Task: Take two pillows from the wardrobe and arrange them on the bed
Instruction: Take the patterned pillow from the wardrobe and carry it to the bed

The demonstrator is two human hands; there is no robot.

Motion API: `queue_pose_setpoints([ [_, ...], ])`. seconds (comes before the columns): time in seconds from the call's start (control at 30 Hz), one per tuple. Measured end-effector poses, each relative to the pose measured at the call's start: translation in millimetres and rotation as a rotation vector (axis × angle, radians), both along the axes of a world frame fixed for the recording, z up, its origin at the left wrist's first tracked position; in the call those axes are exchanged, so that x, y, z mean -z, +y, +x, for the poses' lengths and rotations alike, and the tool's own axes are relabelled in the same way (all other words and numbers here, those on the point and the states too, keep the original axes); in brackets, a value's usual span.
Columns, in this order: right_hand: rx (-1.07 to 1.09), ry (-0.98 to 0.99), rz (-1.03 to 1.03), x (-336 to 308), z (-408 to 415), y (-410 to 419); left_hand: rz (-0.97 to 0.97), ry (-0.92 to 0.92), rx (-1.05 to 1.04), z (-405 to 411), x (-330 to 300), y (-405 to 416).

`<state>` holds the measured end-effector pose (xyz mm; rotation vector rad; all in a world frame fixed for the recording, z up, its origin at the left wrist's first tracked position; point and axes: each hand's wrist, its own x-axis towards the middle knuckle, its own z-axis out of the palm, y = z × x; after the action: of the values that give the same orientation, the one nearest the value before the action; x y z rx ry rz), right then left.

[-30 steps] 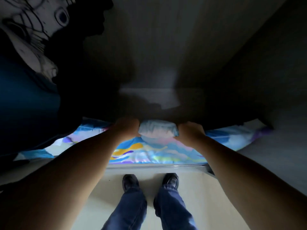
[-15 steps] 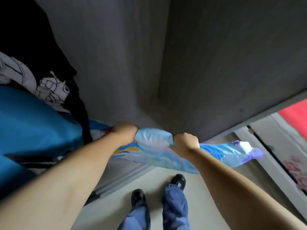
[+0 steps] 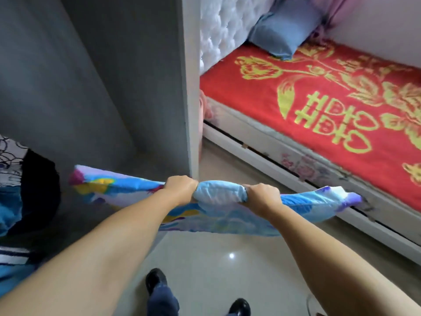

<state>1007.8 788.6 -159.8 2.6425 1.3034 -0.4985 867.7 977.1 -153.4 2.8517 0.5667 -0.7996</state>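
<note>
A flat pillow (image 3: 309, 205) in a bright blue, yellow and purple cover hangs over the floor in front of me. My left hand (image 3: 181, 188) and my right hand (image 3: 260, 194) both grip its bunched upper edge, close together near the middle. The pillow's left end reaches in front of the grey wardrobe (image 3: 127, 87); its right end points at the bed's side. The bed (image 3: 268, 103) lies at the right under a red blanket with gold flowers. A plain blue pillow (image 3: 282, 30) leans at its head against the white tufted headboard (image 3: 218, 26).
The wardrobe's white side panel (image 3: 191, 87) stands between the wardrobe interior and the bed. Dark, blue and patterned clothes (image 3: 20, 190) hang at the left. The glossy tiled floor (image 3: 227, 265) lies below, with my shoes near the bottom. The bed's white base runs along the right.
The pillow has come out of the wardrobe and swung right with my turn. The view has moved from the dark wardrobe interior to the bed. Both hands keep their grip.
</note>
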Motion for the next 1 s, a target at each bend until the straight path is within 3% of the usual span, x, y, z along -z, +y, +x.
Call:
queue_pose_setpoints([
  [0.23,0.155,-0.005,-0.062,-17.3,74.8,-157.1,-0.024,-0.015,0.161,95.8,-15.7,-145.5],
  [0.47,0.193,-0.075,-0.083,-44.6,140.8,-205.6,-0.074,-0.026,0.201,175.3,-36.1,-189.1],
  [0.7,0.235,-0.133,-0.071,-66.5,235.8,-178.1,-0.033,-0.136,0.274,279.6,-52.3,-157.1],
  [1.0,0.243,-0.248,-0.028,-112.3,403.9,-58.2,0.010,-0.240,0.304,451.9,-97.7,-31.9],
])
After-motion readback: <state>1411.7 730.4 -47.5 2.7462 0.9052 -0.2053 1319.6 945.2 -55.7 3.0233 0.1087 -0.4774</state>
